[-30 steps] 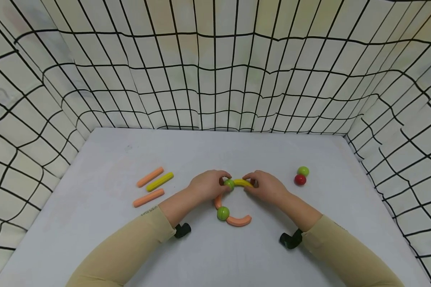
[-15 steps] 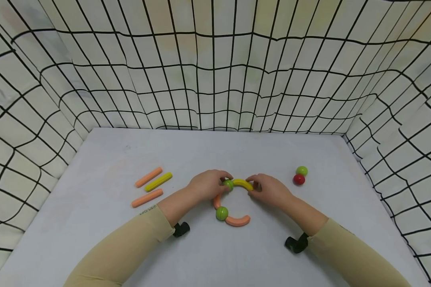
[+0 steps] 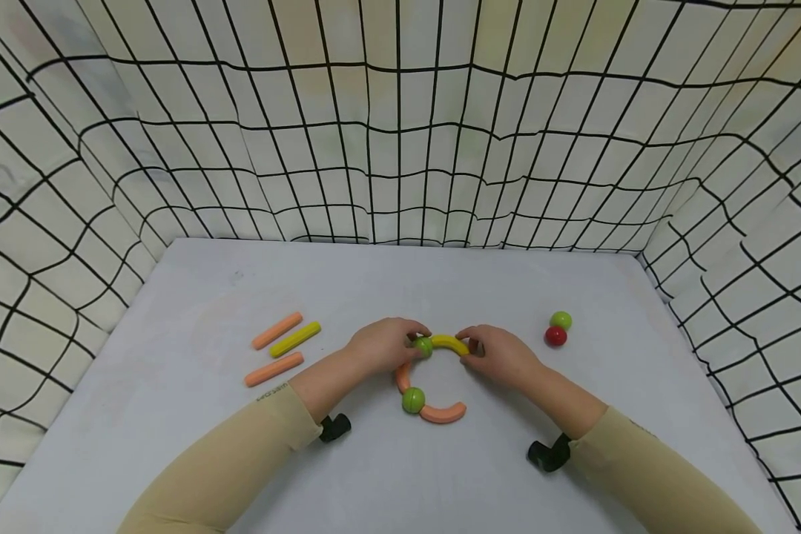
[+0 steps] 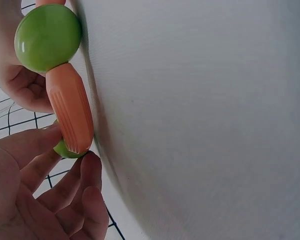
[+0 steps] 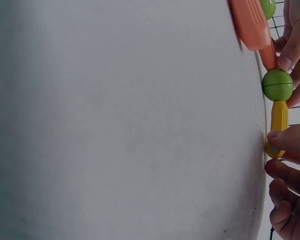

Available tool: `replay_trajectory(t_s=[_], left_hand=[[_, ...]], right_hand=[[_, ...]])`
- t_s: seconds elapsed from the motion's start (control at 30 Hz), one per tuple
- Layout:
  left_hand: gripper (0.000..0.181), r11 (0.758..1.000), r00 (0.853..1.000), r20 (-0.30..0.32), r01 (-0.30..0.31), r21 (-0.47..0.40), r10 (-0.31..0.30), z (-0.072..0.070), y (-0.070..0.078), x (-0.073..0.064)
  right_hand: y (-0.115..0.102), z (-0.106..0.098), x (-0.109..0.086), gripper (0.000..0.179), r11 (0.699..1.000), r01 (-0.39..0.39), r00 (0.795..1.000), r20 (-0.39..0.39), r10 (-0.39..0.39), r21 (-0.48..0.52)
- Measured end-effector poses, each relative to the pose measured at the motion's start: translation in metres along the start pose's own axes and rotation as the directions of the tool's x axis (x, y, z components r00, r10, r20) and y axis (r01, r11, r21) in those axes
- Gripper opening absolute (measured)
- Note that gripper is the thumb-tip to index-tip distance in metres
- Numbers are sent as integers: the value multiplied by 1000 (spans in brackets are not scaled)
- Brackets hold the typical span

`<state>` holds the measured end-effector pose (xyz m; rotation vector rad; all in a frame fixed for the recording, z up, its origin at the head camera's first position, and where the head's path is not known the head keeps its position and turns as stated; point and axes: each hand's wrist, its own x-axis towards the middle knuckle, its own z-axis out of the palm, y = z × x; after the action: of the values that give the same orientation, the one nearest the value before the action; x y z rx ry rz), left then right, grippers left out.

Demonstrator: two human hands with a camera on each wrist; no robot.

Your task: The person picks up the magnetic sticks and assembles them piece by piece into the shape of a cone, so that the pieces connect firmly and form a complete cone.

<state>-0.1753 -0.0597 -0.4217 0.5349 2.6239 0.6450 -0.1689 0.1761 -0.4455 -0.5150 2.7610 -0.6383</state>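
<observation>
My left hand (image 3: 383, 345) pinches a green ball (image 3: 423, 346) between thumb and fingers in the head view. From that ball a curved yellow rod (image 3: 449, 342) runs to the right, and my right hand (image 3: 500, 354) pinches its far end. An orange curved rod (image 4: 71, 107) leads down from the held ball to a second green ball (image 3: 413, 400). Another curved orange rod (image 3: 443, 414) joins that lower ball, its other end free. Together the pieces form an arc with its gap toward the right. The right wrist view shows the yellow rod (image 5: 279, 116) meeting the grooved green ball (image 5: 277, 85).
Two straight orange rods (image 3: 277, 331) and a straight yellow rod (image 3: 296, 339) lie on the left of the white table (image 3: 400, 285). At right sit a green ball (image 3: 561, 320) and a red ball (image 3: 556, 337), side by side. Black netting (image 3: 400, 133) surrounds the table's back and sides.
My right hand has shifted slightly to the right and down along the yellow rod, exposing more of it. The left hand keeps its pinch on the green ball.
</observation>
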Motion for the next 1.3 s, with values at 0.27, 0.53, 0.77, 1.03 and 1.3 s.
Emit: replay_trajectory(t_s=[0.27, 0.53, 0.77, 1.03, 1.3], left_hand=[[35, 1000, 1000, -10, 18, 7, -18, -1, -3, -6], [35, 999, 998, -24, 50, 11, -49, 2, -7, -11], [35, 997, 997, -33, 74, 6, -74, 4, -9, -17], [33, 998, 998, -42, 55, 23, -54, 3, -9, -25], [31, 999, 998, -51, 32, 29, -30, 4, -10, -31]], right_hand=[[-4, -3, 9, 35, 1000, 22, 1000, 8, -22, 0], [-9, -4, 20, 34, 998, 49, 998, 33, -48, -25], [-14, -5, 28, 32, 996, 83, 995, 57, -80, -37], [-18, -8, 37, 29, 988, 139, 988, 81, -133, -73], [-24, -7, 44, 27, 979, 176, 982, 85, -168, -101]])
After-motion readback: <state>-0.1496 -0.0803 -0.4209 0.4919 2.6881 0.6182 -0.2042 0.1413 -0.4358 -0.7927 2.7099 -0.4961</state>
